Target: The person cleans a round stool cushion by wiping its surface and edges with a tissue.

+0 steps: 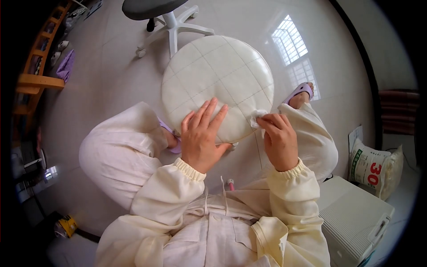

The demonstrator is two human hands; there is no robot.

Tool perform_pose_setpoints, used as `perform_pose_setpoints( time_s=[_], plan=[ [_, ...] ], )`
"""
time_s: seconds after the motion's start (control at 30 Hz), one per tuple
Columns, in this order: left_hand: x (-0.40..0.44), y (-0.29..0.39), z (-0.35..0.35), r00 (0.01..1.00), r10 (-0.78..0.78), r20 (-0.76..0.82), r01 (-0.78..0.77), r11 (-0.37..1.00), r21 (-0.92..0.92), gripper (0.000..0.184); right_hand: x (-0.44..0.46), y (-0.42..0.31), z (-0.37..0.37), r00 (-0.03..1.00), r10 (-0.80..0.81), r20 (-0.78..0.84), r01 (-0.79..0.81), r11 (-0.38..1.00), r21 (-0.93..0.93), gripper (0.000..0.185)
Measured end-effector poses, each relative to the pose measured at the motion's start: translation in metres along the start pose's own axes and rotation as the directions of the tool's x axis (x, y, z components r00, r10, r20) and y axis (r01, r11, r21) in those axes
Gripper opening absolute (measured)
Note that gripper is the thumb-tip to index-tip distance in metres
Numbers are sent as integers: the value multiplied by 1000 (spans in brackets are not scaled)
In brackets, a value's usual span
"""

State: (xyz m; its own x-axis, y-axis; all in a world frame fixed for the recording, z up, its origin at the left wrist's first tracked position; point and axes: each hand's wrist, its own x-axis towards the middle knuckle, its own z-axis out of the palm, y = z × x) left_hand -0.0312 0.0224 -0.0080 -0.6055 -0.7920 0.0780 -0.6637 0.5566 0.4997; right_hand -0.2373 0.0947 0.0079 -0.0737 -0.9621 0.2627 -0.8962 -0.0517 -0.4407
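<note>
A round cream stool (218,75) with a quilted, stitched seat stands between my knees. My left hand (202,135) lies flat on the near left part of the seat, fingers spread and holding nothing. At the seat's near right edge, my right hand (279,138) pinches a crumpled white tissue (256,119) against the side of the cushion. Part of the tissue is hidden under my fingers. The stool's base is mostly out of sight beneath the seat.
An office chair with a grey seat (151,6) and white wheeled base (172,29) stands beyond the stool. To the right are a pale ribbed case (351,213) and a printed plastic sack (371,167). A wooden rack (40,82) is on the left, beside a purple cloth (66,66).
</note>
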Motion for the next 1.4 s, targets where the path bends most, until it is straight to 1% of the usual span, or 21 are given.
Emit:
perform_pose_setpoints(
  time_s=[0.03, 0.07, 0.13, 0.27, 0.33, 0.4, 0.43, 0.53, 0.73, 0.8, 0.83, 0.9, 0.93, 1.0, 1.03, 1.07, 1.13, 1.2, 1.27, 1.33, 1.4],
  plan=[
    [0, 0, 0, 1000, -2, -3, 2, 1000, 2, 93, -1, 2, -3, 999, 27, 29, -29, 996, 82, 31],
    [0, -1, 1, 1000, 1, -7, -1, 1000, -2, 93, -1, 5, -6, 999, 23, 28, -26, 996, 84, 31],
    [0, 0, 2, 1000, 8, -9, -8, 1000, -7, 93, 2, 9, -11, 986, 164, -29, -152, 957, 247, 33],
    [-1, 0, 4, 1000, 7, -23, -6, 1000, 25, 96, 24, 11, -3, 957, 168, -235, -131, 978, 164, 38],
    [0, -1, 3, 1000, 12, -25, -11, 1000, 28, 96, 26, 17, 17, 960, 121, -252, -87, 986, 142, 38],
    [0, -1, 3, 1000, 13, -25, -13, 999, 31, 96, 27, 14, 31, 976, -63, -210, 78, 995, 63, 36],
    [0, -1, 3, 1000, 13, -24, -12, 999, 31, 96, 23, 7, 31, 977, -64, -206, 68, 998, 13, 36],
    [-1, -1, 3, 1000, 4, -22, -3, 1000, 25, 96, 11, -2, 27, 992, -30, -124, 42, 995, 93, 36],
    [0, -1, 2, 1000, -8, -23, 8, 1000, 16, 96, -6, -17, 8, 998, -64, 2, 64, 997, 49, 31],
    [-1, 0, 1, 1000, 6, -7, -6, 1000, 16, 93, -5, -18, 2, 997, -24, 77, 15, 992, 124, 31],
    [-1, 0, 1, 1000, 8, -7, -8, 1000, 14, 93, -1, -19, 1, 997, -23, 77, 13, 993, 121, 31],
    [-1, 0, 2, 1000, 9, -13, -8, 1000, 10, 94, 17, -21, 6, 995, -42, -93, 54, 990, 132, 33],
    [-1, 0, 2, 1000, 9, -15, -9, 1000, 13, 94, 26, -21, 10, 994, -43, -96, 56, 989, 134, 33],
    [-1, -1, 3, 1000, 13, -17, -13, 1000, 23, 93, 45, -20, 23, 968, -71, -242, 93, 992, 82, 35],
    [-1, -1, 3, 1000, 16, -18, -15, 1000, 26, 93, 53, -18, 32, 963, -84, -258, 109, 991, 81, 36],
    [0, 0, 3, 1000, 11, -20, -10, 1000, 22, 93, 61, -19, 38, 962, -84, -261, 108, 991, 81, 36],
    [0, 0, 3, 1000, 7, -22, -6, 1000, 17, 92, 74, -20, 51, 949, -186, -254, 205, 978, 49, 35],
    [0, 0, 4, 999, 3, -39, -3, 1000, -12, 91, 78, -17, 64, 948, -211, -239, 224, 974, 28, 32],
    [0, -2, 8, 999, -2, -49, 2, 1000, -17, 90, 79, -16, 70, 954, -262, -146, 261, 965, -23, 31],
    [0, -4, 7, 998, -13, -61, 12, 1000, -17, 90, 75, -16, 68, 950, -279, -140, 279, 960, -22, 31],
    [0, -3, 4, 999, -12, -35, 11, 999, -30, 88, 66, -16, 63, 966, -247, -73, 246, 969, -22, 33]
  ],
)
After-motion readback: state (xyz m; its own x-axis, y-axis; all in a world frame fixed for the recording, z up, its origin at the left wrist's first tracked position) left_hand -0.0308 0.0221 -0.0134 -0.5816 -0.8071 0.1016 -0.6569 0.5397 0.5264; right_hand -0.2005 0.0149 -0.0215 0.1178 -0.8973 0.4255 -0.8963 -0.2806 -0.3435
